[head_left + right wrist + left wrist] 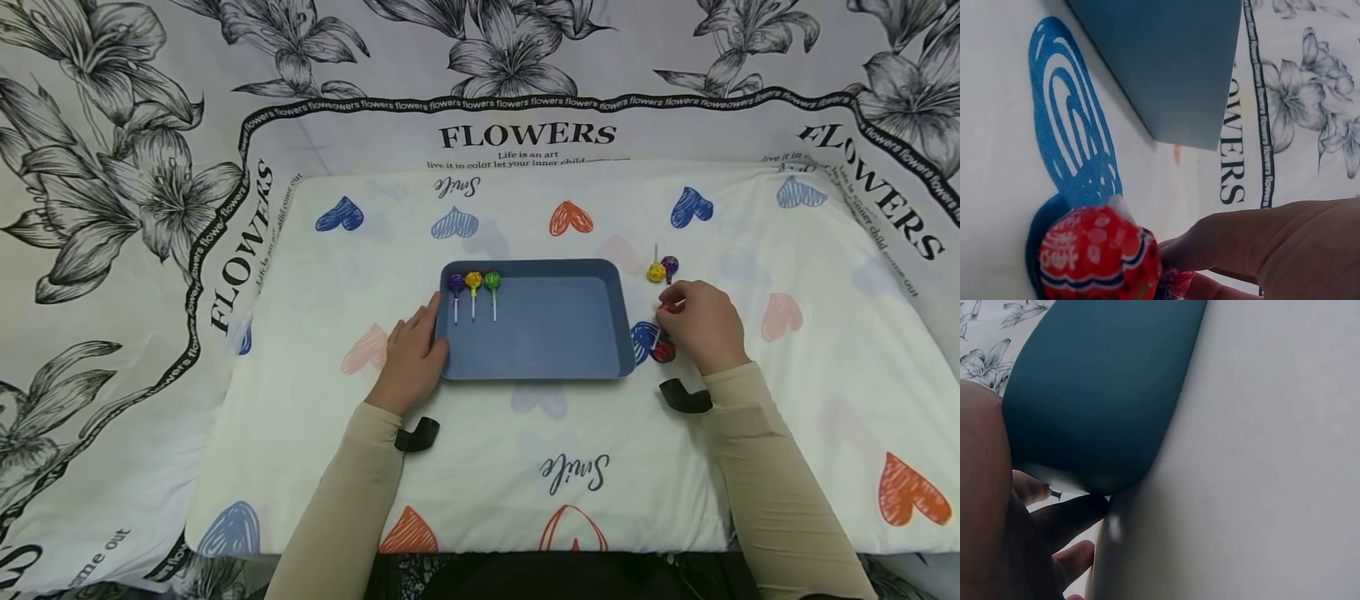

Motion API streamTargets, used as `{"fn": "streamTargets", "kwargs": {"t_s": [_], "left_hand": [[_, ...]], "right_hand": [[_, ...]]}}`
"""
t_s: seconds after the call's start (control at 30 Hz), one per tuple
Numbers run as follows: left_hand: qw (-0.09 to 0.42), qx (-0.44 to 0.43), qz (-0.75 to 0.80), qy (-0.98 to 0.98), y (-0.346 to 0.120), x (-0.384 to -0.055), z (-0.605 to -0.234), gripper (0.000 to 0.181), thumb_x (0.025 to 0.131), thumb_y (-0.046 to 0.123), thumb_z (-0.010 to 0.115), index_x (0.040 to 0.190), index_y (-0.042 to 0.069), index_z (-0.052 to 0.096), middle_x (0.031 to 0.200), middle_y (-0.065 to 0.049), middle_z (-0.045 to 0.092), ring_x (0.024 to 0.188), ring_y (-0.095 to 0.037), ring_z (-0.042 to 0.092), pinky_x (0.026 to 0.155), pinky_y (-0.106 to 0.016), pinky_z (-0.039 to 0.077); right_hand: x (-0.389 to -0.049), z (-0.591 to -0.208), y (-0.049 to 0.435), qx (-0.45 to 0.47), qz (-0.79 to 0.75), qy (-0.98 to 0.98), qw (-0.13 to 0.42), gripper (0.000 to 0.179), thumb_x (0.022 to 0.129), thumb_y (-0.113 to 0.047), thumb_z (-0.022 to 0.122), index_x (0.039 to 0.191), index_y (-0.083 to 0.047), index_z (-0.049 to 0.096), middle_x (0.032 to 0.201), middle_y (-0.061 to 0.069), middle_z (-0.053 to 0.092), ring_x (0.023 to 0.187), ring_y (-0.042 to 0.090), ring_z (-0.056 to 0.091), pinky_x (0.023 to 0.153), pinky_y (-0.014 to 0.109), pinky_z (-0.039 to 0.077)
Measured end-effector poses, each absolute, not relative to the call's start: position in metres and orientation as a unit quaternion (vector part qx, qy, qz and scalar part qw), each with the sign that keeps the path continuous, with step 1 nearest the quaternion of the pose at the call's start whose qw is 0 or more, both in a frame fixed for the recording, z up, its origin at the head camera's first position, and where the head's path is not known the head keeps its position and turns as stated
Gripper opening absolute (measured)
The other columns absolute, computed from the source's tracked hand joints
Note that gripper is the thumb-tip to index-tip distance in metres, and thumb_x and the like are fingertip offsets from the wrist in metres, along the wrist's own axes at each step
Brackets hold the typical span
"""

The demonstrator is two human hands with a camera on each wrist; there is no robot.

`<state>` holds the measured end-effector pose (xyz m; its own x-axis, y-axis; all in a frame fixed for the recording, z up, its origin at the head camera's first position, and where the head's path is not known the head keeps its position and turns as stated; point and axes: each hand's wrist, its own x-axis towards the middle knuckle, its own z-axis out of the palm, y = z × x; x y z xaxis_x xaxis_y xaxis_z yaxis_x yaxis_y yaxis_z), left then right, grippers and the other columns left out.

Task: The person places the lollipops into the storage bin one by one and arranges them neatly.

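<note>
A blue-grey tray [555,333] lies on the cloth; its outer wall [1104,394] fills much of the left wrist view. My left hand [412,350] rests against the tray's left side. Inside, in a row at upper left, lie a purple lollipop [456,285], a yellow one [473,282] and a green one [492,282], sticks toward me. To the right of the tray, my right hand [705,325] pinches a red lollipop [670,308], mostly hidden by the fingers. Just below it lies another red lollipop [663,352], whose wrapped head [1097,256] looms large in the right wrist view.
Beyond my right hand, a yellow lollipop [656,272] and a purple lollipop [670,265] lie side by side. A white cloth [480,475] with printed hearts covers the surface, over a flower-patterned sheet [510,50]. A black strap piece [685,397] sticks out at the right wrist.
</note>
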<state>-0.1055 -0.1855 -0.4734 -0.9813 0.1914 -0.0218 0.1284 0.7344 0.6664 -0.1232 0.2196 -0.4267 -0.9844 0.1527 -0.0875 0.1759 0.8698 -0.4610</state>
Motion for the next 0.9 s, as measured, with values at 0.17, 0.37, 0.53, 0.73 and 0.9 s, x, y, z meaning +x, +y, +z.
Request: {"fn": "streamTargets", "kwargs": {"t_s": [0.17, 0.37, 0.53, 0.73, 0.9], "left_hand": [[0.045, 0.088, 0.358, 0.928, -0.186, -0.105, -0.474, 0.065, 0.1, 0.024, 0.04, 0.158, 0.031, 0.011, 0.159, -0.001, 0.028, 0.148, -0.023, 0.02, 0.12, -0.046, 0.002], [0.047, 0.087, 0.357, 0.929, -0.186, -0.106, -0.474, 0.066, 0.1, 0.024, 0.041, 0.158, 0.03, 0.011, 0.16, -0.001, 0.027, 0.148, -0.023, 0.02, 0.12, -0.047, 0.002], [0.047, 0.09, 0.357, 0.929, -0.184, -0.108, -0.473, 0.066, 0.099, 0.023, 0.041, 0.158, 0.028, 0.012, 0.16, -0.001, 0.026, 0.148, -0.023, 0.02, 0.12, -0.047, 0.001], [0.048, 0.092, 0.358, 0.928, -0.183, -0.108, -0.473, 0.066, 0.1, 0.025, 0.04, 0.158, 0.028, 0.011, 0.16, -0.001, 0.026, 0.148, -0.024, 0.021, 0.12, -0.047, 0.002], [0.046, 0.088, 0.355, 0.93, -0.186, -0.105, -0.473, 0.066, 0.1, 0.025, 0.04, 0.158, 0.03, 0.011, 0.16, -0.001, 0.027, 0.148, -0.024, 0.021, 0.12, -0.047, 0.002]], "right_hand": [[-0.124, -0.423, 0.217, 0.075, -0.238, 0.968, 0.015, 0.025, 0.087, -0.018, 0.068, 0.106, -0.002, 0.07, 0.094, 0.019, 0.065, 0.079, 0.031, 0.054, 0.059, 0.038, 0.046], [-0.125, -0.419, 0.21, 0.067, -0.238, 0.969, 0.003, 0.024, 0.086, -0.017, 0.067, 0.105, -0.001, 0.07, 0.099, 0.02, 0.065, 0.082, 0.033, 0.054, 0.063, 0.04, 0.046], [-0.13, -0.415, 0.207, 0.062, -0.236, 0.97, -0.003, 0.024, 0.086, -0.017, 0.066, 0.105, -0.001, 0.07, 0.104, 0.021, 0.066, 0.083, 0.033, 0.054, 0.063, 0.04, 0.045], [-0.135, -0.41, 0.2, 0.044, -0.241, 0.969, -0.017, 0.024, 0.086, -0.015, 0.065, 0.105, -0.002, 0.071, 0.102, 0.02, 0.067, 0.082, 0.031, 0.056, 0.063, 0.04, 0.046], [-0.138, -0.405, 0.193, 0.025, -0.249, 0.968, -0.025, 0.023, 0.087, -0.015, 0.065, 0.104, -0.001, 0.071, 0.098, 0.018, 0.067, 0.076, 0.03, 0.058, 0.06, 0.038, 0.047]]}}
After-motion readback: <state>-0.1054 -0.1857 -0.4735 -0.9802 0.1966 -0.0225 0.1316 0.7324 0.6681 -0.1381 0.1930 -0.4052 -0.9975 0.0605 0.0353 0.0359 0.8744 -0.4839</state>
